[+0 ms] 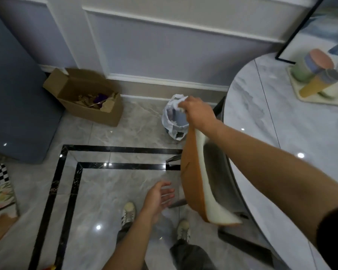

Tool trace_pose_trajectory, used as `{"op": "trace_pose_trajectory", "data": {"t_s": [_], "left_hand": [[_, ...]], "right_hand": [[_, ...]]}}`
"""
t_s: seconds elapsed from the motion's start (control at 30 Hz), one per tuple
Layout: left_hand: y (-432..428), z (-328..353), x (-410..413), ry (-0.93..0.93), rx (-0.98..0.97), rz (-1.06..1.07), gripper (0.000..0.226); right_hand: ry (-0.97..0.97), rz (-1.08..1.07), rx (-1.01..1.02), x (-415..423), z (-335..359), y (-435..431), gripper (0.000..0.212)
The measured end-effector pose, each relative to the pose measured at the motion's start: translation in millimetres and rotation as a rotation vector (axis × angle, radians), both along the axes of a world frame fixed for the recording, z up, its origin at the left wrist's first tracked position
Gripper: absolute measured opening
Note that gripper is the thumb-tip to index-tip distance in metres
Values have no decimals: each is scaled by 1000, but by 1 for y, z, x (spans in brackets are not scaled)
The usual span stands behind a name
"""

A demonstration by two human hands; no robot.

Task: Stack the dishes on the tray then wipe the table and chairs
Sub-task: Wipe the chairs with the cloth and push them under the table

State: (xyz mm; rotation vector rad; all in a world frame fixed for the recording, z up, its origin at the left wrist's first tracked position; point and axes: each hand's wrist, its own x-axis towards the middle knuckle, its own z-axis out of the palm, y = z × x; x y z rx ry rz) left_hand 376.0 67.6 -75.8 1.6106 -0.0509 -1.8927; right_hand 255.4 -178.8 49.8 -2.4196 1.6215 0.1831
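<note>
My right hand (198, 112) reaches out over a small bin lined with a white bag (174, 121) and grips a crumpled white wipe (180, 105) above it. My left hand (158, 199) hangs open, palm up, over the floor beside an orange and white chair (195, 184). The chair is tucked against the round marble table (281, 133). At the table's far side, a tray (300, 96) holds stacked coloured cups and dishes (318, 75), blurred.
An open cardboard box (86, 96) with scraps stands by the wall on the left. A blue-grey cabinet (18, 94) fills the far left. A framed picture (320, 26) leans behind the table. My shoes (128, 213) stand on the tiled floor.
</note>
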Motion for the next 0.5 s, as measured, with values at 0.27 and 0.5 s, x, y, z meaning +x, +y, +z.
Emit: {"op": "trace_pose_trajectory", "data": {"t_s": [0.27, 0.5], "left_hand": [[-22, -18, 91, -99, 34, -106, 27], [-37, -2, 93, -177, -10, -243, 21]], "right_hand": [[656, 31, 147, 58, -36, 13, 33], [836, 137, 210, 46, -44, 119, 55]]}}
